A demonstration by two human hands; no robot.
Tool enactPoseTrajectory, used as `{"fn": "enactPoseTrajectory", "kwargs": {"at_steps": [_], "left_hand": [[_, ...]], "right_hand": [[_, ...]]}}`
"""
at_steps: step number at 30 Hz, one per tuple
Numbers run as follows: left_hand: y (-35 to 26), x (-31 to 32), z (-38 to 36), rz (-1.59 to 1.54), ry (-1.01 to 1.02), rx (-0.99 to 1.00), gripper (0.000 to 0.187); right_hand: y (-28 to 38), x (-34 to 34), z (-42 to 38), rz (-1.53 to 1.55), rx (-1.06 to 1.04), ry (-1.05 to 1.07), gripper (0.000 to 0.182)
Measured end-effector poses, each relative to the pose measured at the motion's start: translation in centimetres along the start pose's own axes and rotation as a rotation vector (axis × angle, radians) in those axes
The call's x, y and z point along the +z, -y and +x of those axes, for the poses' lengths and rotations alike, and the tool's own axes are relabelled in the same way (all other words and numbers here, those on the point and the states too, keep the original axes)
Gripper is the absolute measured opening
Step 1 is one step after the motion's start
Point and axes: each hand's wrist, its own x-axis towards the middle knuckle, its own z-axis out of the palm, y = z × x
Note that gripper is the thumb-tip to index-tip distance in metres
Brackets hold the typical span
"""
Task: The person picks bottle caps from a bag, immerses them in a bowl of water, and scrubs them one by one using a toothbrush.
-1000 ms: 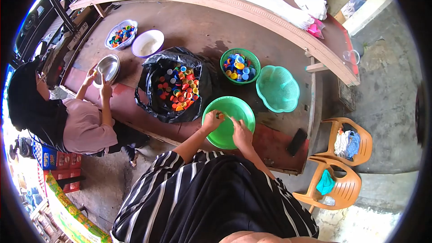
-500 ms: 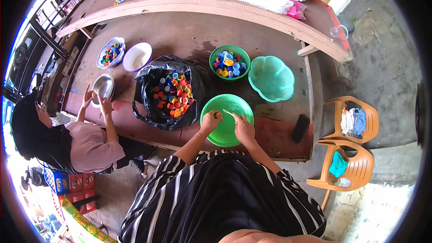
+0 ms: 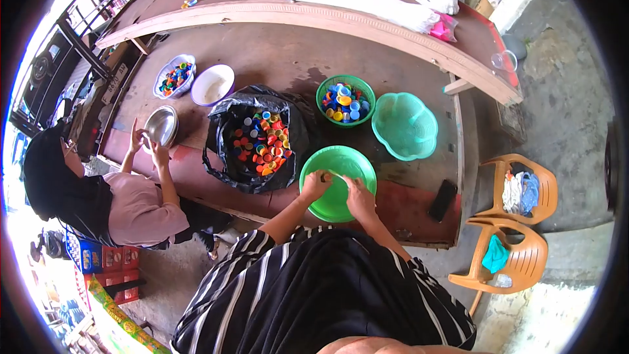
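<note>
Over the bright green basin (image 3: 337,156), my left hand (image 3: 314,186) is closed on a small orange-brown bottle cap, mostly covered by the fingers. My right hand (image 3: 360,199) grips a thin pale stick-like tool (image 3: 337,175), whose tip reaches the cap. The tool's exact kind is too small to make out. Left of the basin, a black plastic bag (image 3: 217,132) stands open with many coloured bottle caps (image 3: 270,146) inside. Behind the basin sits a green basket (image 3: 346,80) of mostly blue and yellow caps. An aqua scalloped basket (image 3: 405,124) is beside it.
At left a co-worker (image 3: 141,210) holds both hands near metal bowls (image 3: 161,124). A white bowl (image 3: 213,85) and a scalloped bowl of caps (image 3: 160,84) stand behind. A phone (image 3: 443,199) lies at the right edge. Orange chairs (image 3: 524,259) flank the table; a raised wooden rail (image 3: 262,12) crosses behind.
My hands have come closer together, and the tool's tip has moved left to the cap in my left hand. The whole view has shifted slightly.
</note>
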Motion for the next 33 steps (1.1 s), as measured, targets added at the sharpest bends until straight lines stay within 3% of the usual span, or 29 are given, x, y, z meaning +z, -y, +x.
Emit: {"fn": "enactPoseTrajectory", "kwargs": {"at_steps": [1,5,8,12,15,18,20,22,25,31,33], "left_hand": [[0.5,0.5,0.2,-0.004,-0.082,0.056,0.031],[1.0,0.6,0.7,0.081,-0.059,-0.084,0.032],[1.8,1.4,0.3,0.068,-0.19,0.085,0.03],[4.2,3.0,0.9,0.099,-0.193,0.215,0.023],[3.2,2.7,0.5,0.109,-0.19,0.176,0.019],[2.4,2.4,0.5,0.108,-0.258,0.207,0.021],[2.0,2.3,0.3,0.036,-0.287,0.215,0.023],[2.4,2.1,0.6,-0.004,-0.233,0.181,0.023],[2.4,2.3,0.3,0.017,-0.212,0.176,0.02],[2.8,2.8,0.1,-0.113,-0.21,0.205,0.021],[2.9,2.8,0.4,-0.106,-0.166,0.195,0.022]], "right_hand": [[-0.1,-0.2,0.4,-0.047,0.018,-0.017,0.036],[0.7,-0.4,0.5,0.043,-0.057,-0.011,0.037],[-1.8,1.7,0.9,-0.199,-0.018,0.015,0.037],[0.4,-0.7,0.8,-0.028,-0.014,0.017,0.039],[0.4,-0.4,0.2,0.022,-0.03,0.025,0.039],[-0.5,-0.9,0.9,-0.137,0.133,0.151,0.043],[0.2,-1.2,1.2,-0.079,0.033,0.053,0.044],[0.3,-0.9,0.8,-0.05,-0.07,0.022,0.045],[-0.9,0.0,1.3,-0.244,0.043,0.19,0.043],[-0.2,0.0,0.2,0.008,-0.047,0.02,0.042],[-0.6,-0.3,0.2,-0.045,0.101,0.129,0.043]]}}
